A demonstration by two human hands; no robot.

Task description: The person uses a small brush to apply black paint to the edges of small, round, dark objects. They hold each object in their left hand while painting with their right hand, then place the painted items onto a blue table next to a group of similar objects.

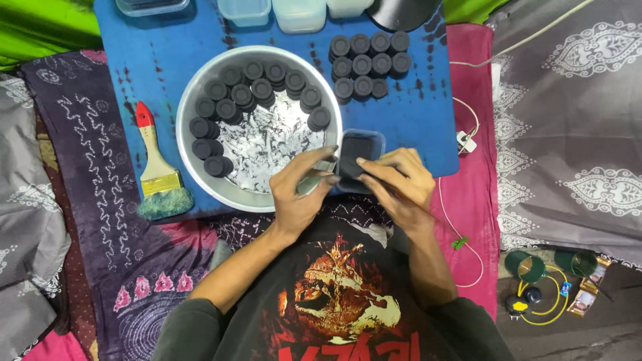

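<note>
My left hand (301,190) grips a small grey metal tool (314,179) at the near rim of a round metal bowl (190,117). My right hand (398,184) holds a black round disc (351,168) just in front of a small dark plastic tub (364,144). The tool's tip meets the disc between both hands. Several black discs (231,110) line the bowl's inside edge over a grey crumpled lining. More black discs (368,63) stand in rows on the blue board (154,60) to the bowl's right.
A paintbrush (157,170) with a red-tipped wooden handle lies left of the bowl. Clear plastic containers (297,13) sit along the board's far edge. A white cable (461,200) runs over the pink cloth at right. Green cups (528,266) stand at lower right.
</note>
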